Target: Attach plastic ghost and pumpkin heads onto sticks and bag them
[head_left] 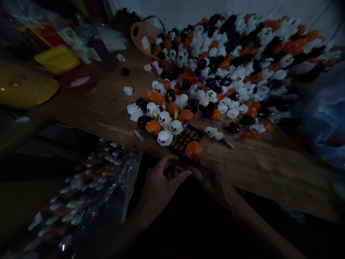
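Observation:
At the table's near edge, my left hand (161, 180) and my right hand (212, 178) come together, fingers curled. An orange pumpkin-headed piece (193, 150) stands up just above them; its lower end runs down to my right fingers. My left thumb and fingers are pinched together, and deep shadow hides what lies between them. Beyond the hands is a black grid rack (185, 138). Pumpkin, white skull (165, 138) and black heads cluster at its far left side, with small tubes of coloured beads (175, 114) among them.
A large heap of orange, white and black heads (215, 54) covers the table's back right, with a coral basket (138, 34) in it. Yellow containers (56, 59) and a red bowl (78, 81) stand left. Below the edge, a clear plastic bag (81, 194) holds more heads.

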`<state>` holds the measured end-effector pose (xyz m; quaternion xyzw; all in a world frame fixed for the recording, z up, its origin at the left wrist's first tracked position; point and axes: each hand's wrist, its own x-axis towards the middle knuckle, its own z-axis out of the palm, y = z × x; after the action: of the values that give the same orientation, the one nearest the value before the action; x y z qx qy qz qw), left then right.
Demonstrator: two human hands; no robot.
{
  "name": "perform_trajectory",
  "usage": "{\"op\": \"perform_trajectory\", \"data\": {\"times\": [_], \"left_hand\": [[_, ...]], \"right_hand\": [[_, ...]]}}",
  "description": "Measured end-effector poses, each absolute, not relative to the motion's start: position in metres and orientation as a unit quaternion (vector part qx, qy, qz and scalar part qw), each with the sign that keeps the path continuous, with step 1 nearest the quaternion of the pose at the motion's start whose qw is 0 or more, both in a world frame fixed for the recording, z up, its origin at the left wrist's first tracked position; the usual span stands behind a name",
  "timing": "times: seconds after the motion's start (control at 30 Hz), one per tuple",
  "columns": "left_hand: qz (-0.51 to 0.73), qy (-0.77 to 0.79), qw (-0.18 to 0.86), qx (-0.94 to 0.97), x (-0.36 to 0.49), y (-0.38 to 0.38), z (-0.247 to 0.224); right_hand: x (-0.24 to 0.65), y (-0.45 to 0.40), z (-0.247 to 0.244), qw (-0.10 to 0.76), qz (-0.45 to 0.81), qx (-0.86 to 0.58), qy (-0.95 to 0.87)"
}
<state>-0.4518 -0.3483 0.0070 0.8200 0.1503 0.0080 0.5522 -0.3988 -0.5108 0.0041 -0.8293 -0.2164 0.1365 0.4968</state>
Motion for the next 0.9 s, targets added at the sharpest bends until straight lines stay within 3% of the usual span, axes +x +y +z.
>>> {"op": "perform_trajectory", "data": {"times": [0.13,0.37,0.57,0.9], "left_hand": [[0.049,0.170,0.472,0.863,-0.463,-0.330,-0.016],[0.071,0.137,0.374,0.915,-0.443,-0.327,-0.023],[0.044,0.149,0.326,0.932,-0.432,-0.328,-0.025],[0.051,0.128,0.344,0.929,-0.427,-0.336,-0.024]], "right_hand": [[-0.384,-0.491,0.007,0.529,0.059,-0.836,-0.133],[-0.369,-0.464,-0.009,0.556,0.049,-0.825,-0.087],[-0.366,-0.470,-0.022,0.485,-0.006,-0.855,-0.183],[-0.367,-0.470,-0.029,0.406,-0.101,-0.842,-0.339]]}}
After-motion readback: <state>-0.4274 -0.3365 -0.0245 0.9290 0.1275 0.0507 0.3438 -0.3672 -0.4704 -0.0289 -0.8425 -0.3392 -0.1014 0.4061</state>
